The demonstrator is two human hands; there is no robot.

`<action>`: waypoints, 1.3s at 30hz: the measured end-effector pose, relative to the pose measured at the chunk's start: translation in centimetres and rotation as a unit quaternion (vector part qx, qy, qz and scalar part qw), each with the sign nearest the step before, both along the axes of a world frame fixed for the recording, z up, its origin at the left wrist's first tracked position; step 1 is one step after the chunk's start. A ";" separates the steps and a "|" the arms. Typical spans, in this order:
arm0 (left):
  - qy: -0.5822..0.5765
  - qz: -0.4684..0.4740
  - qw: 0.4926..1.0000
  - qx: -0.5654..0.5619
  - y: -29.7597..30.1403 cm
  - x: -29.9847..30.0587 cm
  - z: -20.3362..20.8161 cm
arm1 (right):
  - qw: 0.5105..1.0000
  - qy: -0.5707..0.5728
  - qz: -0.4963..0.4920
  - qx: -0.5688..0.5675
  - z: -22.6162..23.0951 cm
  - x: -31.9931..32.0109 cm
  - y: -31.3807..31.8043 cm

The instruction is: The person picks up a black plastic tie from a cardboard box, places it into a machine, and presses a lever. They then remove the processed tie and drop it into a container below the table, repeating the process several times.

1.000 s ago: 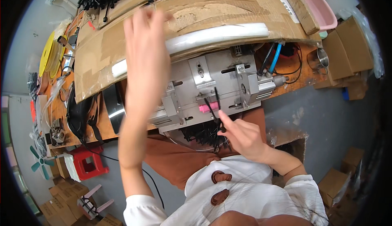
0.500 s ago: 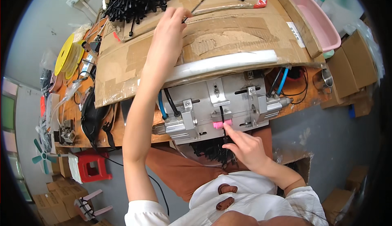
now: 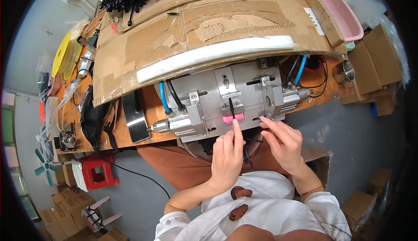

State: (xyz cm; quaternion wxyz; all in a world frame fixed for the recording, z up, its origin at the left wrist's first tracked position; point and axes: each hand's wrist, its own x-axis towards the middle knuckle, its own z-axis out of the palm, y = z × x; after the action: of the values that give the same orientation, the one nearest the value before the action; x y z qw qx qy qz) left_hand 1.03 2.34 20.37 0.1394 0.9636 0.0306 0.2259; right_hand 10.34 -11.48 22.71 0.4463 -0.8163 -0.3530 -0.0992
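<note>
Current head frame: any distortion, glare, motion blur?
Head view: fisheye bends edges toward the black rim; head view: bright glare on the glossy dark slab; head view: left hand and right hand look fairly sharp, no heavy smear.

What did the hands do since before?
The left hand came down from above the cardboard to the black stick at the pink block. The right hand moved away from them, rightward. The block and white roll stayed put.
</note>
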 end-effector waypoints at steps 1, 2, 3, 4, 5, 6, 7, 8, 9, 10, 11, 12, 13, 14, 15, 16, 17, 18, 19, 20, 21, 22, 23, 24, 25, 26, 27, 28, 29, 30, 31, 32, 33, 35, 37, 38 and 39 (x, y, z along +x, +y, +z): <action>0.017 0.004 1.000 0.019 0.0 0.4 -0.2 | 1.000 -0.004 0.003 0.006 0.0 -0.1 0.0; 0.034 0.008 0.999 0.039 0.0 0.8 -0.4 | 1.000 -0.004 0.003 0.005 0.0 0.0 -0.1; 0.033 0.008 0.999 0.039 -0.1 0.8 -0.5 | 1.000 0.000 0.000 0.009 0.1 0.0 -0.2; 0.049 0.012 0.997 0.056 -0.1 0.7 -0.6 | 1.000 0.004 -0.003 0.013 0.1 0.0 -0.2; 0.066 0.016 0.995 0.072 -0.1 0.6 -0.6 | 1.000 0.004 -0.003 0.014 0.1 0.0 -0.3; 0.066 0.017 0.995 0.073 -0.1 0.6 -0.6 | 1.000 0.012 -0.010 0.018 0.0 0.0 -0.5; 0.065 0.016 0.995 0.077 -0.1 0.8 -0.4 | 0.999 0.019 -0.017 0.022 -0.1 0.1 -0.7; 0.063 0.018 0.994 0.083 -0.1 1.0 -0.3 | 0.999 0.018 -0.013 0.024 0.0 0.1 -0.8; 0.061 0.024 0.994 0.084 -0.2 0.9 -0.2 | 0.999 0.027 -0.017 0.018 0.2 0.1 -0.9; 0.070 0.021 0.995 0.064 -0.2 0.8 -0.1 | 0.999 0.035 -0.021 0.013 0.4 0.1 -1.0; 0.078 0.017 0.996 0.043 -0.2 0.8 0.0 | 0.999 0.031 -0.017 0.013 0.6 0.2 -1.2; 0.062 0.010 0.996 0.064 -0.1 0.9 -0.1 | 0.999 0.032 -0.020 0.008 0.7 0.2 -1.3; 0.057 0.016 0.996 0.064 -0.1 1.0 0.0 | 0.999 0.031 -0.022 0.002 0.9 0.4 -1.4; 0.057 0.016 0.997 0.055 -0.1 0.9 0.0 | 1.000 0.019 -0.016 -0.004 1.3 0.6 -1.3; 0.057 0.016 0.997 0.045 0.0 0.8 0.1 | 1.000 0.013 -0.009 -0.004 1.8 0.8 -1.1; 0.044 0.023 0.999 -0.002 0.1 0.7 0.3 | 1.000 -0.017 -0.003 -0.011 2.2 1.2 -0.8; 0.036 0.028 0.999 -0.006 -0.1 0.5 0.4 | 0.999 -0.049 0.002 -0.020 2.5 1.8 -0.7; 0.013 0.006 0.999 -0.037 -0.4 0.1 0.7 | 0.995 -0.097 0.010 -0.016 3.2 2.6 -0.3; -0.010 -0.014 0.998 -0.068 -0.6 -0.5 0.7 | 0.993 -0.107 0.010 -0.039 4.3 3.3 0.2; 0.014 -0.051 0.993 -0.105 -1.0 -1.2 -0.4 | 0.989 -0.144 0.021 -0.024 5.3 4.3 1.3; 0.083 -0.098 0.985 -0.113 -1.4 -1.9 -1.4 | 0.983 -0.182 0.029 -0.012 6.4 5.4 2.7; 0.104 -0.148 0.975 -0.130 -1.7 -2.7 -2.7 | 0.970 -0.240 0.036 -0.028 7.8 6.3 4.2; 0.142 -0.150 0.972 -0.116 -2.7 -3.1 -5.5 | 0.955 -0.289 0.046 -0.041 8.8 7.8 6.0; 0.205 -0.142 0.963 -0.101 -3.4 -3.4 -8.1 | 0.937 -0.340 0.056 -0.053 9.3 9.5 8.2; 0.270 -0.146 0.946 -0.099 -4.3 -3.0 -10.2 | 0.915 -0.394 0.054 -0.074 10.1 11.4 9.8; 0.306 -0.136 0.938 -0.090 -4.9 -2.7 -12.2 | 0.898 -0.423 0.065 -0.098 10.4 13.4 11.9; 0.375 -0.095 0.916 -0.104 -5.4 -2.5 -14.0 | 0.883 -0.448 0.081 -0.114 10.3 15.3 14.7; 0.366 -0.098 0.920 -0.102 -5.9 -2.3 -15.4 | 0.851 -0.500 0.067 -0.147 10.4 18.0 16.6; 0.365 -0.090 0.921 -0.102 -6.0 -2.5 -16.3 | 0.820 -0.542 0.061 -0.171 10.0 20.3 19.0; 0.362 -0.089 0.922 -0.105 -5.9 -2.2 -16.4 | 0.818 -0.545 0.065 -0.171 10.1 21.8 20.9; 0.381 -0.106 0.911 -0.117 -5.9 -1.8 -16.4 | 0.781 -0.589 0.036 -0.204 10.2 23.2 22.5; 0.401 -0.119 0.899 -0.131 -5.9 -1.5 -16.4 | 0.742 -0.630 0.012 -0.231 10.3 24.0 24.0; 0.399 -0.115 0.899 -0.136 -5.7 -1.4 -16.6 | 0.740 -0.632 0.018 -0.230 10.1 24.6 25.2; 0.407 -0.137 0.892 -0.143 -5.4 -1.2 -17.0 | 0.701 -0.675 -0.004 -0.230 9.9 25.7 27.2; 0.403 -0.133 0.892 -0.156 -5.0 -1.0 -17.1 | 0.679 -0.695 -0.007 -0.236 9.8 26.6 28.4; 0.403 -0.136 0.890 -0.162 -5.0 -1.0 -17.1 | 0.687 -0.690 0.011 -0.228 9.9 26.9 28.7; 0.401 -0.134 0.890 -0.169 -4.9 -1.0 -17.1 | 0.695 -0.684 0.028 -0.221 10.0 27.1 28.9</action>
State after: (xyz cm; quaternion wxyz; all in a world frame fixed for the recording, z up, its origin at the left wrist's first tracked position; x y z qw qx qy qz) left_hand 0.04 -2.58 3.30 0.3052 0.9291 -0.0080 -0.2090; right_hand 37.44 17.38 32.69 -0.1088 -0.5884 -0.5949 -0.5367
